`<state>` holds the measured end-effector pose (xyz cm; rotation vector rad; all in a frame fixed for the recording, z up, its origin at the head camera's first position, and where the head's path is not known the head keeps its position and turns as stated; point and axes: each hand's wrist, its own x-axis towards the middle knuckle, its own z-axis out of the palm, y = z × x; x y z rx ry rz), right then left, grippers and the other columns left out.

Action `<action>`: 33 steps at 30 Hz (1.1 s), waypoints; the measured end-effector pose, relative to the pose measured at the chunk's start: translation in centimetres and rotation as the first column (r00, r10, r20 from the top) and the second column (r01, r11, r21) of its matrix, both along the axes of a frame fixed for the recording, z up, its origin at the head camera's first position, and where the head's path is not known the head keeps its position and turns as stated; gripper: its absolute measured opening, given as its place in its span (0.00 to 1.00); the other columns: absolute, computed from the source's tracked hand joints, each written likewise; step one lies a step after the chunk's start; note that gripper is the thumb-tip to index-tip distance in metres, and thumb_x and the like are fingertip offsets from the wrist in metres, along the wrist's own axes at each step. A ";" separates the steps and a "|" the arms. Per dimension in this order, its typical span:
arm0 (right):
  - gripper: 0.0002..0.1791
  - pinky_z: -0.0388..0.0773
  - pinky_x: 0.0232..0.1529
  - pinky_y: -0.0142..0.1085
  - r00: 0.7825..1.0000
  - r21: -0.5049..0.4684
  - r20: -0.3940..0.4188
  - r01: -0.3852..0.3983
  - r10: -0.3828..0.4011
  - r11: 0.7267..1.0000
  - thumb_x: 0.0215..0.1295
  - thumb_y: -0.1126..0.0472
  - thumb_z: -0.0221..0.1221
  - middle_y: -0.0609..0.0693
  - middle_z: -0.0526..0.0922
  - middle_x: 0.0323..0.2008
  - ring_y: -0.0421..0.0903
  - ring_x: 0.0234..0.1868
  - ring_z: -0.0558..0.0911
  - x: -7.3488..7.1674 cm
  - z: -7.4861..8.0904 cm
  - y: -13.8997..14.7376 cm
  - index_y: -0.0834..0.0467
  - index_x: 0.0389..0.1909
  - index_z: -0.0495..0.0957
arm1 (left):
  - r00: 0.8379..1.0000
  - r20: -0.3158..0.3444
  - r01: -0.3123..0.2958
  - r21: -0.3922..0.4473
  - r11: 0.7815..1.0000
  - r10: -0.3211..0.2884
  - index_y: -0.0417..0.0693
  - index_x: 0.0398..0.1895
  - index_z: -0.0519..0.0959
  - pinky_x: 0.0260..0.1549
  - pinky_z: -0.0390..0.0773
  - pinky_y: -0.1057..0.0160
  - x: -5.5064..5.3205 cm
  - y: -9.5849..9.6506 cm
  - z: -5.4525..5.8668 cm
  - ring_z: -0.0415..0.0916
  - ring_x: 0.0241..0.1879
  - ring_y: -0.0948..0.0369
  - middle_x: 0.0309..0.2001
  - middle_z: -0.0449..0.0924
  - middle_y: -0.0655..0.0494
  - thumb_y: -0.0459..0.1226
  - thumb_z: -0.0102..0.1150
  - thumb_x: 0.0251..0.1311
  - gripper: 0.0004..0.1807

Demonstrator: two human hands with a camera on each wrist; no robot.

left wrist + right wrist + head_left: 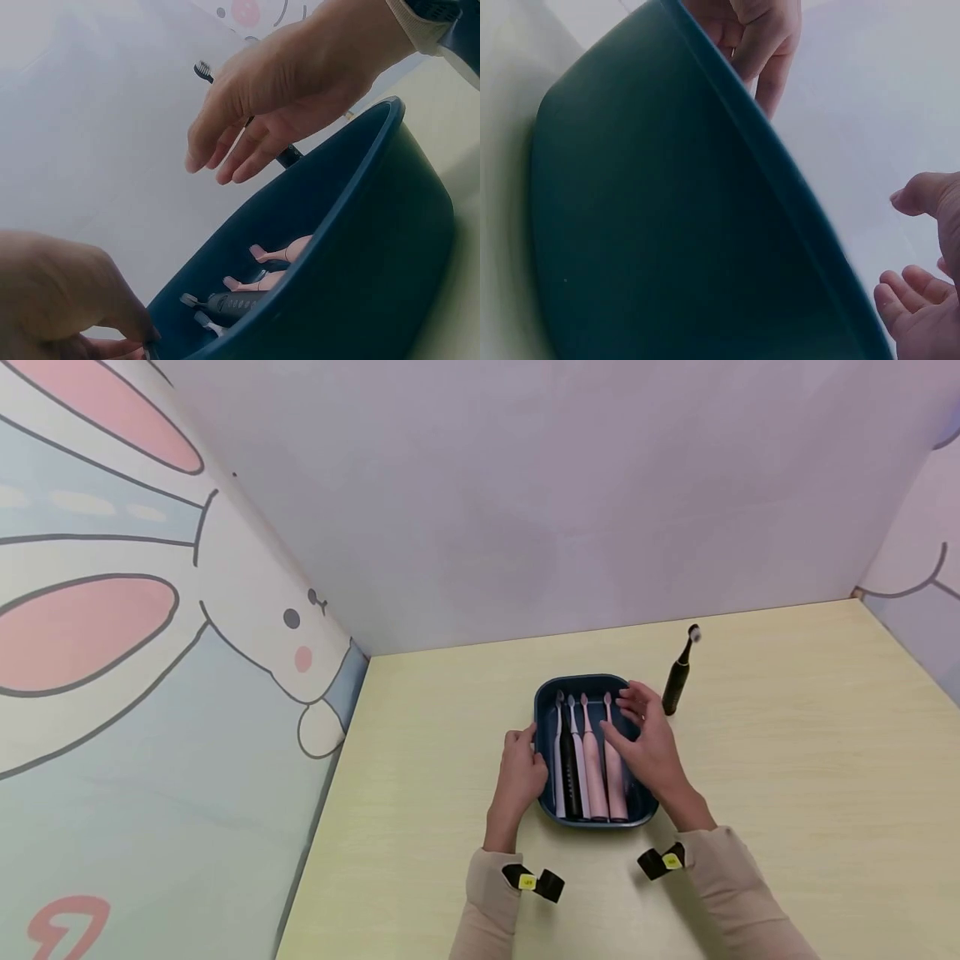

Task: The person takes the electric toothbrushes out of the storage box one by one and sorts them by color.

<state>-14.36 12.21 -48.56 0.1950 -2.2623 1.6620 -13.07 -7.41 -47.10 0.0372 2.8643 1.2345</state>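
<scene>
My left hand (521,768) holds the left rim of a dark blue plastic basin (597,825); in the left wrist view, its thumb and fingers pinch that rim. Several electric toothbrushes lie side by side in the basin, heads toward the far end: a black toothbrush (569,768), a pink toothbrush (594,777), another pink toothbrush (615,781) and pale ones. Over the basin's right side hovers my right hand (651,747), thumb and fingers spread apart with nothing between them. The right wrist view shows mostly the basin's outer wall (667,210).
A black electric toothbrush (677,681) stands upright on the light wooden table (787,760), just beyond my right hand. Behind the table rises a plain pale wall (562,510). On the left is a wall with a cartoon rabbit (255,627).
</scene>
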 end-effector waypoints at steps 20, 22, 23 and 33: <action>0.41 0.66 0.61 0.55 0.987 0.056 0.131 -0.105 0.097 0.993 0.60 0.66 0.62 0.67 0.64 0.62 0.63 0.59 0.70 -0.5 -0.2 -0.8 0.68 0.69 0.51 | 1.000 0.001 -0.001 0.003 1.000 0.001 0.39 0.67 0.66 0.40 0.75 0.60 -0.4 -0.2 0.2 0.71 0.40 0.59 0.54 0.68 0.43 0.27 0.46 0.64 0.26; 0.41 0.66 0.61 0.56 0.984 0.062 0.143 -0.118 0.108 0.991 0.60 0.65 0.62 0.68 0.64 0.62 0.63 0.60 0.70 -0.6 -0.2 -0.8 0.68 0.69 0.51 | 1.000 -0.003 -0.001 0.004 1.000 0.001 0.39 0.67 0.66 0.41 0.75 0.59 -0.4 -0.2 0.3 0.71 0.40 0.58 0.54 0.68 0.43 0.27 0.46 0.63 0.26; 0.41 0.66 0.61 0.56 0.982 0.067 0.151 -0.123 0.112 0.990 0.60 0.65 0.62 0.68 0.64 0.62 0.63 0.60 0.70 -0.6 -0.1 -0.9 0.68 0.69 0.50 | 1.000 -0.003 -0.002 0.006 1.000 0.002 0.39 0.67 0.66 0.41 0.75 0.59 -0.4 -0.2 0.3 0.71 0.40 0.58 0.54 0.68 0.43 0.27 0.46 0.63 0.26; 0.44 0.69 0.58 0.56 0.945 0.154 0.293 -0.199 0.147 0.968 0.59 0.64 0.63 0.68 0.68 0.59 0.63 0.57 0.73 -0.5 0.0 -1.7 0.68 0.71 0.48 | 1.000 0.004 -0.009 0.017 1.000 0.009 0.40 0.67 0.66 0.41 0.74 0.60 -0.4 -0.2 0.3 0.71 0.40 0.59 0.54 0.68 0.44 0.27 0.46 0.64 0.26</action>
